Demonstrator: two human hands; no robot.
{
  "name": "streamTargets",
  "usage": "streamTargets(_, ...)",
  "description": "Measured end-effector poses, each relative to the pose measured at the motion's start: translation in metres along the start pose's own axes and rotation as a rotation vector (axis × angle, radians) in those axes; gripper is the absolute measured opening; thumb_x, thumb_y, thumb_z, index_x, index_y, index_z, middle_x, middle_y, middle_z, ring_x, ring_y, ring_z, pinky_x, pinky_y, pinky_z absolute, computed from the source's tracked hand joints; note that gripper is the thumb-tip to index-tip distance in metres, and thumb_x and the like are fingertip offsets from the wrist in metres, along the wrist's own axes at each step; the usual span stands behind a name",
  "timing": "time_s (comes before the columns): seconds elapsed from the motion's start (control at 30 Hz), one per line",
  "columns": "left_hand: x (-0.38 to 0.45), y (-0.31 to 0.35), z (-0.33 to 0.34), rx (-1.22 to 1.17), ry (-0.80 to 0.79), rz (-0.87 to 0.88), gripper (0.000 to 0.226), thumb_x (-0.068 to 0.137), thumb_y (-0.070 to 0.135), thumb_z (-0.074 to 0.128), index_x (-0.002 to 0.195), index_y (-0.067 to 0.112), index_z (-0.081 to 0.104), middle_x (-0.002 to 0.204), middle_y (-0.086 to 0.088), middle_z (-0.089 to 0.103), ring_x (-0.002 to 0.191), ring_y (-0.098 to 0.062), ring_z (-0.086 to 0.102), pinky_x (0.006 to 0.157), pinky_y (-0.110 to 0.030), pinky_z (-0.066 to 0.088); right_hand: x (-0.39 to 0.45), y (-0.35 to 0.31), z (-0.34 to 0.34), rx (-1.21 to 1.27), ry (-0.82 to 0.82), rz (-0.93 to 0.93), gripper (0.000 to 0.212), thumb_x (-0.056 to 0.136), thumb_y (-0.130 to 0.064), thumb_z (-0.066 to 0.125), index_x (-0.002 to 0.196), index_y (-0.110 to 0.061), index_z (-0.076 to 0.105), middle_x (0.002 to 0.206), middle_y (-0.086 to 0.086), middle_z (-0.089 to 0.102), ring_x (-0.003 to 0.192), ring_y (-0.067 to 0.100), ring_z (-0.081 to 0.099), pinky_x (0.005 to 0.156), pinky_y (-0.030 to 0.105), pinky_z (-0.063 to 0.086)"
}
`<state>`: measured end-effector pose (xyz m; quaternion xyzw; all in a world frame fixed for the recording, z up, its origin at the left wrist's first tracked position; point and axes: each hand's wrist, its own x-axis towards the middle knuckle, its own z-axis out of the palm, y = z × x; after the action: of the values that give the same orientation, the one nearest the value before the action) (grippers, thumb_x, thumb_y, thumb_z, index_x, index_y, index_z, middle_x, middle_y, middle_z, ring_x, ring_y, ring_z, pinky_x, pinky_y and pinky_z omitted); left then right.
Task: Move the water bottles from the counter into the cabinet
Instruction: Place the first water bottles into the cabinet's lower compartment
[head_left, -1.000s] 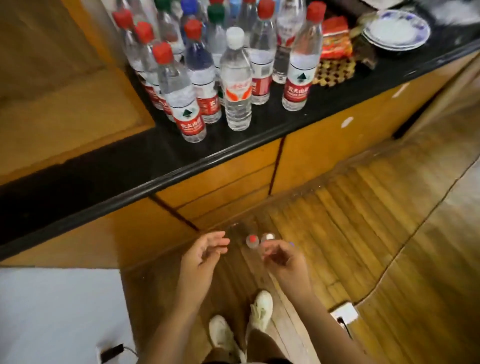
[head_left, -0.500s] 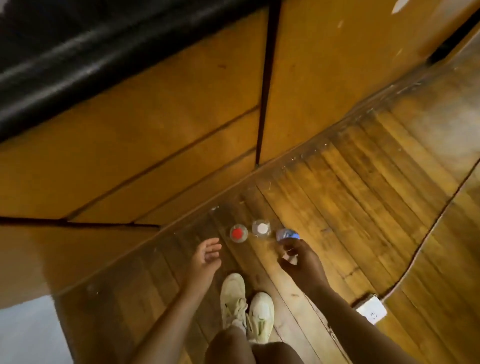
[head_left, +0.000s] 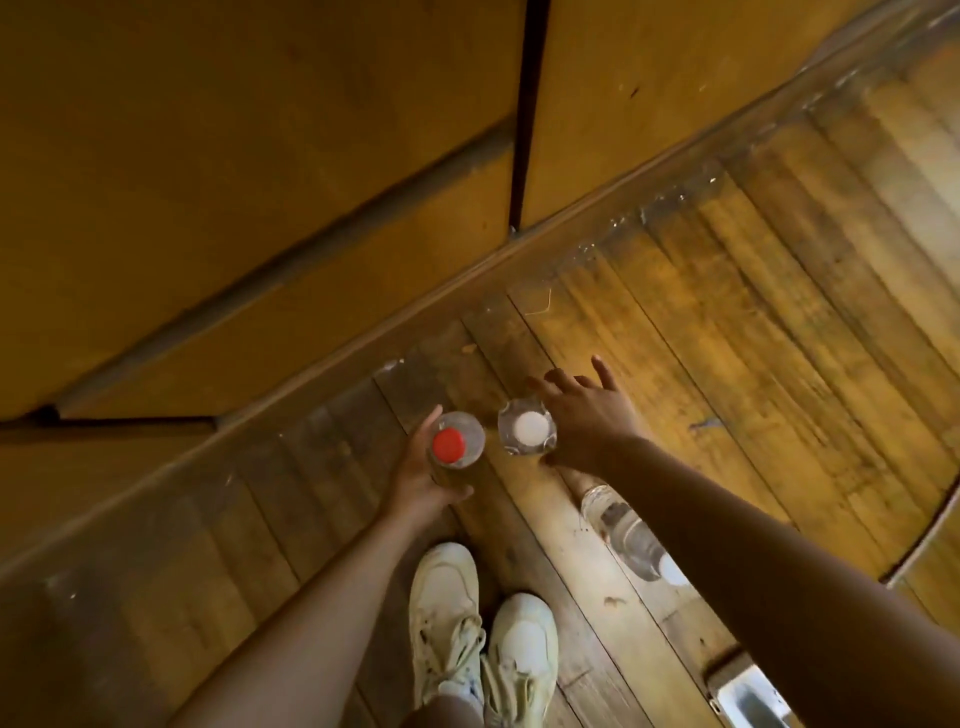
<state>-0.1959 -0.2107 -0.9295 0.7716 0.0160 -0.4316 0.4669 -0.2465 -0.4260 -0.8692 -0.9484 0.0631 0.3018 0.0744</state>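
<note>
Two clear water bottles stand upright on the wooden floor in front of the shut cabinet doors (head_left: 311, 156), seen from above. My left hand (head_left: 421, 478) curls around the red-capped bottle (head_left: 449, 446), fingers on its far side and thumb on its near side. My right hand (head_left: 587, 421) is spread open against the right side of the white-capped bottle (head_left: 529, 427). A third clear bottle (head_left: 623, 530) lies on its side on the floor, partly hidden under my right forearm.
The yellow cabinet fronts fill the upper left, with a dark gap (head_left: 524, 104) between two doors. My two pale shoes (head_left: 447, 597) stand just behind the bottles. A white floor socket (head_left: 748, 696) sits at the lower right. Bare floorboards (head_left: 753, 312) stretch to the right.
The view has tilted down off the counter. My right hand has let go of the bottle it held, which now lies on the floor. My left hand has closed around the red-capped bottle.
</note>
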Motion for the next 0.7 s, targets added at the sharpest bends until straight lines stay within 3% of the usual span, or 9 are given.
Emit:
streamTargets(0.07,0.004,-0.008,0.006,0.006,0.051,0.079,0.099,0.052,-0.016,0.079,0.126,0.032,0.034,0.134,-0.007,0.043,0.122,-0.023,0.044,0.082,-0.006,0.046,0.007,-0.005,0.002,-0.008,-0.015,-0.036,0.093,0.07,-0.05,0.071,0.144,-0.028,0.02,0.15,0.002,0.03,0.136,0.022,0.034,0.116,0.047,-0.002)
streamTargets(0.1,0.004,-0.01,0.008,0.034,0.087,0.132,0.094,0.053,-0.013,0.08,0.124,0.031,0.036,0.129,-0.002,0.045,0.118,-0.019,0.046,0.08,0.0,0.042,0.009,-0.007,0.003,0.013,-0.03,-0.035,0.091,0.07,-0.049,0.072,0.143,-0.027,0.021,0.149,0.002,0.031,0.136,0.022,0.035,0.117,0.046,0.001)
streamTargets(0.2,0.006,-0.003,0.012,-0.023,0.134,0.162,0.076,0.058,-0.016,0.076,0.113,0.027,0.044,0.114,0.009,0.049,0.104,-0.007,0.05,0.07,-0.001,0.045,0.011,-0.011,0.011,0.179,0.011,0.01,0.073,0.074,-0.034,0.072,0.135,-0.022,0.034,0.136,0.003,0.047,0.124,0.022,0.048,0.113,0.041,0.027)
streamTargets(0.27,0.007,0.006,0.013,-0.145,0.108,0.089,0.068,0.064,-0.025,0.064,0.106,0.027,0.048,0.109,0.002,0.049,0.098,-0.011,0.051,0.061,-0.007,0.05,0.008,-0.016,0.016,0.289,0.082,0.051,0.059,0.076,-0.025,0.069,0.128,-0.02,0.041,0.121,0.003,0.055,0.102,0.022,0.058,0.087,0.036,0.049)
streamTargets(0.33,0.005,0.006,0.012,-0.202,0.097,0.017,0.062,0.072,-0.024,0.058,0.11,0.023,0.049,0.107,-0.002,0.05,0.095,-0.012,0.053,0.058,-0.01,0.051,0.005,-0.021,0.021,0.333,0.111,0.067,0.056,0.077,-0.022,0.066,0.127,-0.018,0.042,0.117,0.003,0.056,0.09,0.021,0.059,0.067,0.03,0.049)
streamTargets(0.43,-0.008,0.011,0.01,-0.055,0.138,-0.079,0.065,0.072,-0.004,0.073,0.129,0.013,0.045,0.098,0.011,0.051,0.101,-0.011,0.05,0.063,-0.01,0.047,-0.002,-0.024,0.023,0.431,0.119,0.101,0.057,0.075,-0.022,0.067,0.126,-0.019,0.043,0.118,0.003,0.055,0.091,0.02,0.059,0.065,0.03,0.05)
streamTargets(0.53,-0.025,0.019,0.002,-0.176,0.079,0.001,0.07,0.067,-0.024,0.062,0.127,0.008,0.043,0.112,-0.002,0.049,0.105,-0.017,0.05,0.061,-0.006,0.049,-0.021,-0.028,0.013,0.57,0.17,0.119,0.056,0.072,-0.025,0.07,0.123,-0.018,0.046,0.117,0.002,0.054,0.092,0.014,0.052,0.064,0.026,0.04)
streamTargets(0.63,-0.062,0.041,-0.015,-0.194,0.128,0.008,0.055,0.074,-0.021,0.059,0.108,0.022,0.052,0.103,0.007,0.053,0.082,0.008,0.062,0.058,-0.005,0.049,-0.063,-0.041,-0.008,0.735,0.206,0.189,0.064,0.065,-0.026,0.076,0.121,-0.016,0.048,0.118,0.002,0.049,0.099,0.018,0.051,0.073,0.029,0.043)
streamTargets(0.7,-0.096,0.052,-0.033,-0.109,0.133,0.054,0.065,0.064,-0.021,0.069,0.108,0.025,0.052,0.107,0.009,0.055,0.087,0.014,0.06,0.068,-0.004,0.047,-0.096,-0.051,-0.029,0.878,0.239,0.259,0.068,0.059,-0.024,0.081,0.119,-0.013,0.051,0.117,0.002,0.047,0.096,0.019,0.05,0.075,0.03,0.044)
